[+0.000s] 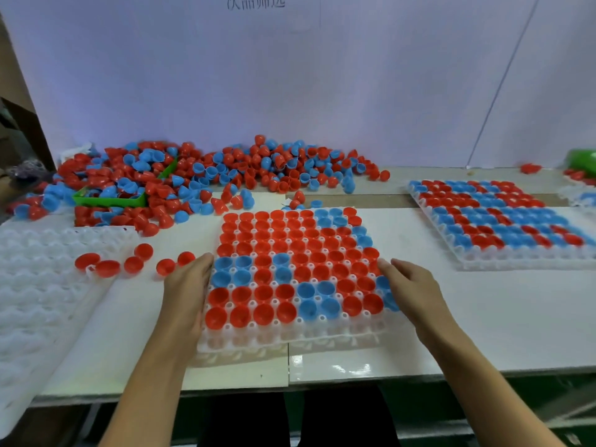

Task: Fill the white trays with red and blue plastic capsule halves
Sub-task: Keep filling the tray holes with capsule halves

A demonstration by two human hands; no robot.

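Note:
A white tray (290, 337) lies in front of me, its pockets filled with red and blue capsule halves except the nearest row. My left hand (185, 295) lies along the tray's left edge with fingers extended. My right hand (411, 290) lies along its right edge, fingers extended over the outer halves. A big heap of loose red and blue halves (206, 175) spreads across the back of the table. Several loose red halves (134, 264) lie just left of the tray.
A second filled tray (503, 256) sits at the right. Unfilled white trays (38, 285) are stacked at the left. A green bin (111, 200) sits buried in the heap. A green object (583, 161) is at the far right edge. A wall stands behind the table.

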